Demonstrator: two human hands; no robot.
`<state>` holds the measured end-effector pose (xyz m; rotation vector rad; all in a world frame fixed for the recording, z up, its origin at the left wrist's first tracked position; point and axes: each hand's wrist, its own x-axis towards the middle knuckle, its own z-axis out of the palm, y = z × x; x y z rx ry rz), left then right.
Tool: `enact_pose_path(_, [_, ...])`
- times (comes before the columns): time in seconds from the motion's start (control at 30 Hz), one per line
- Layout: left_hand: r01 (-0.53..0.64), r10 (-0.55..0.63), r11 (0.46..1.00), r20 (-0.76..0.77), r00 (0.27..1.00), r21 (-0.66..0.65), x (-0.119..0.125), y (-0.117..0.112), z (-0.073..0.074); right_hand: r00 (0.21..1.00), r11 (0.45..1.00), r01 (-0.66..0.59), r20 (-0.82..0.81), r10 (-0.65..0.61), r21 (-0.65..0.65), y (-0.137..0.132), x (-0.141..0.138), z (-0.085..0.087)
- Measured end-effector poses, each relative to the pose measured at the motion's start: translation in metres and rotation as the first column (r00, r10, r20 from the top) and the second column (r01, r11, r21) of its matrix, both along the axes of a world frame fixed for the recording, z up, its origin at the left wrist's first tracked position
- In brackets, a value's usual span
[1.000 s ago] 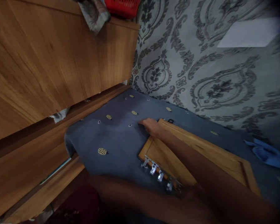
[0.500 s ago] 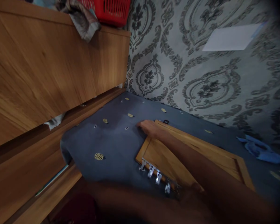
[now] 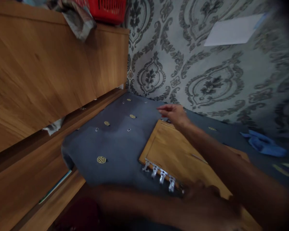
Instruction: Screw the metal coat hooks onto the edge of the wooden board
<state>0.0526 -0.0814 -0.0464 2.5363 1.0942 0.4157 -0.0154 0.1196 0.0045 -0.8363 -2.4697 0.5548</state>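
Board [image 3: 168, 147] lies near right hand [image 3: 175, 114], pinched together, and under left hand [image 3: 207, 202], grip unclear.

Left of the wooden board [image 3: 170, 147]: flat grey cloth [image 3: 120, 141], passable low as far as the wooden panel [image 3: 55, 70].
Far edge: narrow strip of cloth, right hand [image 3: 174, 115] in the way, patterned wall [image 3: 212, 83] behind.
Near edge: metal clips [image 3: 162, 177] and left hand [image 3: 207, 203] obstruct.
Over the board: right forearm [image 3: 221, 160] crosses.

We see smooth, grained wood in the board [image 3: 167, 147], shiny metal in the clips [image 3: 162, 177], matt cloth in the cover [image 3: 121, 149], smooth wood in the panel [image 3: 53, 67], plastic in the basket [image 3: 112, 16], crumpled fabric in the rag [image 3: 80, 24].
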Motion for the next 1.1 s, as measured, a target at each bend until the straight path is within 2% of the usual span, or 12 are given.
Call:
enact_pose_path(0.07, [-0.031, 0.031, 0.999, -0.002, 1.0, -0.01, -0.002, -0.003, 0.005, 0.993, 0.997, 0.079, -0.091, -0.081, -0.024, -0.012, 0.038, 0.013])
enact_pose_path(0.13, [-0.068, 0.069, 0.997, 0.029, 0.997, -0.034, -0.002, -0.007, 0.009, 0.97, 0.984, 0.167, -0.167, -0.175, -0.06, -0.041, 0.087, 0.021])
enact_pose_path(0.2, [-0.143, 0.145, 0.988, 0.037, 0.989, -0.054, -0.001, -0.012, 0.01, 0.87, 0.963, 0.203, -0.419, -0.261, -0.178, -0.08, 0.137, 0.023])
enact_pose_path(0.23, [-0.156, 0.157, 0.987, 0.032, 0.987, -0.049, -0.001, -0.014, 0.009, 0.815, 0.949, 0.219, -0.493, -0.305, -0.226, -0.101, 0.16, 0.023])
enact_pose_path(0.33, [-0.16, 0.162, 0.985, 0.033, 0.986, -0.062, 0.002, -0.016, 0.005, 0.657, 0.88, 0.364, -0.587, -0.474, -0.304, -0.158, 0.216, 0.011])
enact_pose_path(0.43, [-0.15, 0.154, 0.986, 0.043, 0.987, -0.068, 0.004, -0.017, 0.003, 0.584, 0.784, 0.5, -0.525, -0.619, -0.368, -0.199, 0.25, -0.016])
enact_pose_path(0.57, [-0.219, 0.224, 0.971, 0.039, 0.974, -0.099, 0.006, -0.019, 0.006, 0.595, 0.763, 0.511, -0.478, -0.646, -0.395, -0.226, 0.263, -0.056])
enact_pose_path(0.67, [-0.229, 0.233, 0.965, 0.019, 0.972, -0.129, 0.008, -0.019, 0.009, 0.623, 0.774, 0.5, -0.459, -0.633, -0.389, -0.232, 0.26, -0.073])
enact_pose_path(0.8, [-0.231, 0.235, 0.964, 0.02, 0.972, -0.133, 0.01, -0.018, 0.007, 0.672, 0.802, 0.489, -0.438, -0.596, -0.341, -0.233, 0.257, -0.081])
enact_pose_path(1.1, [-0.24, 0.244, 0.963, 0.023, 0.969, -0.123, 0.01, -0.019, 0.005, 0.789, 0.861, 0.458, -0.346, -0.508, -0.22, -0.233, 0.26, -0.081])
